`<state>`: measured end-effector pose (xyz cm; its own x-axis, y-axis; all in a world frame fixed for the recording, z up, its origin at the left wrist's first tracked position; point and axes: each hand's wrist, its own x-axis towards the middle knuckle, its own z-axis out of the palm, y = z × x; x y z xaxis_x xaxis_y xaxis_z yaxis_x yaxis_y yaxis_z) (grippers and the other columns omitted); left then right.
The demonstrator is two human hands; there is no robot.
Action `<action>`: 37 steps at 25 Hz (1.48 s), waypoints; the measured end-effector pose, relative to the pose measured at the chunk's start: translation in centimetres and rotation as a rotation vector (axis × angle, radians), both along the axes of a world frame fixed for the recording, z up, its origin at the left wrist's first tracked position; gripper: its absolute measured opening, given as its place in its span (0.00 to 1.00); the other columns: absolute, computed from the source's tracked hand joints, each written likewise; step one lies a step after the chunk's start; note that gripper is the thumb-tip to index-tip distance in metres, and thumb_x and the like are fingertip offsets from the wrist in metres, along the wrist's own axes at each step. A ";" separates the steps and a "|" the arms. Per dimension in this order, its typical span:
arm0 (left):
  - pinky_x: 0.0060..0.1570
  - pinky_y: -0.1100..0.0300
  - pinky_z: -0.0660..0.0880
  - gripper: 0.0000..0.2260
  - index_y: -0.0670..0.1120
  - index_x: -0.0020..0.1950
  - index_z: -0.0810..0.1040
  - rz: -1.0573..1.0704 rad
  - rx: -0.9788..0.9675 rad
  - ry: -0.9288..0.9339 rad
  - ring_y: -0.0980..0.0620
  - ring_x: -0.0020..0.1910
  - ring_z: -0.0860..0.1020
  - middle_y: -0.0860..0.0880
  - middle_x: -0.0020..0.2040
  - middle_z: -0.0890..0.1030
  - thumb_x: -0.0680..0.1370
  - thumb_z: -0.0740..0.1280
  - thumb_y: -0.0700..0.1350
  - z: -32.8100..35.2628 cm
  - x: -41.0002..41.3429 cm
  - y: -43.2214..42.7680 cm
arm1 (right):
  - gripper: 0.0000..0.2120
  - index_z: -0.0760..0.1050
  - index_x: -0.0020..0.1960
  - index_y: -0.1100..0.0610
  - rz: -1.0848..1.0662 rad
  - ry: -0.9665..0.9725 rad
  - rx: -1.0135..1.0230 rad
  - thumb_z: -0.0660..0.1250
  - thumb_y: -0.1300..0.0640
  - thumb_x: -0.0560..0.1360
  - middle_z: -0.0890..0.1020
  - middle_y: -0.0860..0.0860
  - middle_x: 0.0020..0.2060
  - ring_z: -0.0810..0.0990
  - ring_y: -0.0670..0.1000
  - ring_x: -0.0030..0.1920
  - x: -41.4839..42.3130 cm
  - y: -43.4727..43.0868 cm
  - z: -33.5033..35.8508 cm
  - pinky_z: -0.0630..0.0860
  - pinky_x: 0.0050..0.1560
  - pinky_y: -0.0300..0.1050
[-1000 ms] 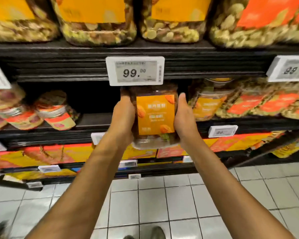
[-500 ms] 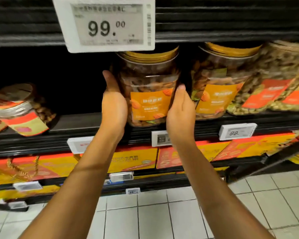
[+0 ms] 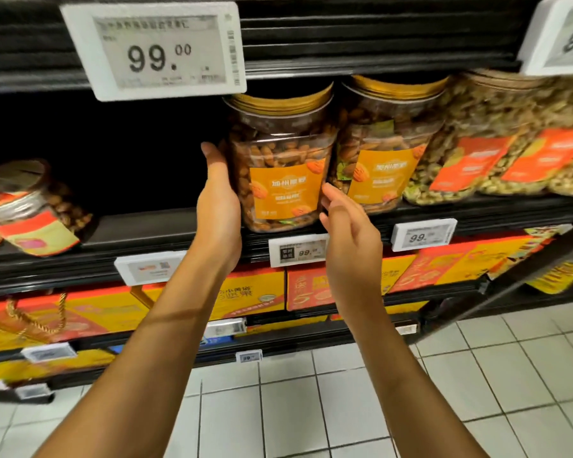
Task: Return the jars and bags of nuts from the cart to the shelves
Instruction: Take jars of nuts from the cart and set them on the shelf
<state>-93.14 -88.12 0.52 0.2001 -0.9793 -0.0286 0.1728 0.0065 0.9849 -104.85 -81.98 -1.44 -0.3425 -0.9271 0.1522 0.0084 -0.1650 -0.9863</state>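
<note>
A clear almond jar [image 3: 278,160] with a gold lid and an orange label stands upright on the black middle shelf [image 3: 153,226], tight against a second, matching almond jar [image 3: 384,143] on its right. My left hand [image 3: 217,209] lies flat against the first jar's left side, fingers straight. My right hand [image 3: 348,233] hovers just off the jar's lower right corner, fingers apart, only the fingertips near the label. The cart is out of view.
Jars of pale nuts with red labels [image 3: 497,140] fill the shelf to the right. A red-labelled jar [image 3: 30,203] lies tilted at far left, with dark free space between. A large price tag [image 3: 156,47] hangs above. Gift boxes [image 3: 252,292] line the lower shelf; tiled floor below.
The jar went from held in the air to standing on the shelf beside its twin. My right hand has come off its side and drawn back; the view moved closer.
</note>
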 end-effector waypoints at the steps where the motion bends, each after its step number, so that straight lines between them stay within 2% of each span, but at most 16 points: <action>1: 0.34 0.75 0.73 0.20 0.61 0.39 0.76 0.006 0.007 0.010 0.72 0.36 0.79 0.66 0.33 0.81 0.81 0.48 0.61 0.1 -0.2 0.1 | 0.19 0.74 0.64 0.57 0.024 0.010 0.012 0.55 0.53 0.76 0.76 0.45 0.60 0.74 0.42 0.63 -0.4 -0.1 0.1 0.72 0.61 0.35; 3: 0.37 0.75 0.71 0.19 0.60 0.45 0.76 0.018 0.045 0.003 0.72 0.38 0.78 0.66 0.36 0.81 0.81 0.48 0.61 0.7 0.0 0.4 | 0.16 0.74 0.63 0.57 0.051 0.038 0.057 0.56 0.55 0.79 0.76 0.46 0.60 0.74 0.40 0.61 -0.9 0.0 0.5 0.72 0.61 0.36; 4: 0.42 0.73 0.70 0.19 0.58 0.52 0.77 0.026 0.072 -0.041 0.70 0.43 0.78 0.65 0.42 0.82 0.81 0.48 0.60 1.0 0.4 0.6 | 0.15 0.74 0.63 0.57 0.045 0.050 0.082 0.55 0.56 0.80 0.76 0.48 0.60 0.75 0.39 0.58 -1.0 0.2 0.8 0.73 0.59 0.34; 6: 0.52 0.65 0.69 0.20 0.50 0.65 0.74 0.084 0.141 -0.143 0.59 0.56 0.76 0.56 0.56 0.78 0.82 0.49 0.56 2.3 1.9 2.1 | 0.13 0.74 0.61 0.57 0.021 0.081 0.114 0.55 0.58 0.81 0.76 0.53 0.59 0.77 0.36 0.48 -0.8 1.1 2.0 0.75 0.49 0.30; 7: 0.51 0.63 0.70 0.19 0.46 0.65 0.73 0.110 0.192 -0.146 0.55 0.55 0.76 0.52 0.56 0.78 0.83 0.50 0.53 3.1 3.1 3.5 | 0.12 0.74 0.60 0.57 0.035 0.107 0.140 0.55 0.58 0.81 0.77 0.54 0.58 0.78 0.37 0.47 -0.4 1.7 2.9 0.75 0.47 0.32; 9: 0.43 0.64 0.73 0.15 0.44 0.58 0.77 0.091 0.289 -0.083 0.54 0.46 0.79 0.50 0.48 0.81 0.83 0.53 0.48 4.6 6.0 7.7 | 0.11 0.75 0.58 0.57 0.127 0.158 0.230 0.56 0.58 0.80 0.78 0.53 0.55 0.80 0.44 0.49 1.0 3.8 4.8 0.77 0.47 0.36; 11: 0.39 0.66 0.74 0.13 0.47 0.48 0.79 0.111 0.332 -0.018 0.56 0.38 0.81 0.52 0.40 0.83 0.82 0.55 0.45 5.9 9.5 13.1 | 0.11 0.76 0.57 0.55 0.284 0.239 0.291 0.56 0.58 0.80 0.79 0.49 0.51 0.80 0.41 0.47 3.5 6.1 6.4 0.76 0.44 0.32; 15: 0.34 0.69 0.75 0.12 0.47 0.43 0.78 0.299 0.397 0.106 0.59 0.30 0.80 0.54 0.31 0.83 0.80 0.57 0.42 7.4 16.4 23.9 | 0.10 0.75 0.53 0.50 0.628 0.366 0.349 0.56 0.59 0.80 0.80 0.47 0.50 0.81 0.50 0.50 10.5 10.6 8.2 0.76 0.45 0.41; 18: 0.35 0.69 0.76 0.12 0.46 0.45 0.79 0.540 0.427 0.190 0.58 0.32 0.81 0.53 0.33 0.83 0.80 0.57 0.42 8.0 23.5 32.3 | 0.09 0.76 0.53 0.54 0.896 0.409 0.330 0.56 0.59 0.80 0.80 0.48 0.49 0.81 0.41 0.44 19.5 14.3 9.3 0.76 0.46 0.36; 21: 0.36 0.67 0.75 0.12 0.45 0.46 0.79 0.782 0.403 0.241 0.58 0.33 0.81 0.53 0.34 0.83 0.80 0.57 0.42 8.2 31.5 39.9 | 0.09 0.76 0.53 0.57 1.116 0.376 0.252 0.56 0.63 0.80 0.79 0.45 0.44 0.80 0.35 0.36 30.4 18.8 10.0 0.72 0.40 0.27; 24: 0.37 0.65 0.75 0.12 0.46 0.44 0.79 0.980 0.375 0.262 0.58 0.31 0.80 0.53 0.33 0.83 0.80 0.57 0.42 8.6 40.5 47.1 | 0.09 0.75 0.52 0.57 1.309 0.315 0.199 0.57 0.63 0.80 0.80 0.47 0.45 0.80 0.38 0.38 42.8 24.9 10.7 0.73 0.42 0.29; 27: 0.30 0.69 0.75 0.12 0.46 0.43 0.78 1.110 0.331 0.229 0.59 0.29 0.79 0.52 0.32 0.83 0.80 0.57 0.41 9.5 50.4 54.4 | 0.09 0.75 0.53 0.56 1.474 0.306 0.162 0.56 0.62 0.80 0.80 0.49 0.48 0.80 0.44 0.42 55.3 31.1 12.3 0.74 0.44 0.31; 30: 0.32 0.67 0.76 0.11 0.46 0.42 0.78 1.205 0.306 0.207 0.58 0.28 0.79 0.52 0.31 0.83 0.79 0.58 0.41 10.9 58.7 59.2 | 0.09 0.76 0.50 0.52 1.541 0.273 0.081 0.57 0.60 0.80 0.80 0.46 0.45 0.80 0.48 0.45 64.4 34.5 14.3 0.76 0.49 0.39; 33: 0.31 0.67 0.76 0.10 0.43 0.42 0.77 1.262 0.281 0.168 0.58 0.28 0.79 0.52 0.29 0.82 0.79 0.58 0.39 12.0 67.5 61.8 | 0.08 0.76 0.49 0.52 1.614 0.292 0.036 0.58 0.59 0.79 0.80 0.49 0.42 0.80 0.52 0.47 73.3 35.9 15.4 0.76 0.50 0.48; 35: 0.32 0.68 0.73 0.12 0.44 0.40 0.76 1.285 0.303 0.143 0.56 0.30 0.76 0.53 0.27 0.81 0.79 0.57 0.38 11.7 73.5 62.2 | 0.08 0.76 0.46 0.55 1.626 0.424 0.080 0.58 0.59 0.79 0.80 0.51 0.42 0.78 0.52 0.47 80.7 36.0 14.8 0.74 0.51 0.49; 37: 0.33 0.66 0.67 0.13 0.45 0.39 0.76 1.275 0.372 0.108 0.53 0.33 0.71 0.54 0.26 0.80 0.80 0.56 0.37 10.4 78.9 61.7 | 0.11 0.74 0.38 0.57 1.590 0.541 0.294 0.58 0.60 0.78 0.77 0.51 0.36 0.75 0.51 0.40 87.7 36.2 13.1 0.72 0.44 0.47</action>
<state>-14.25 -26.46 10.95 0.9446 -0.0402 -0.3256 0.3239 -0.0435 0.9451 -17.11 -45.76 11.67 0.9089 -0.2949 -0.2948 -0.3490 -0.1509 -0.9249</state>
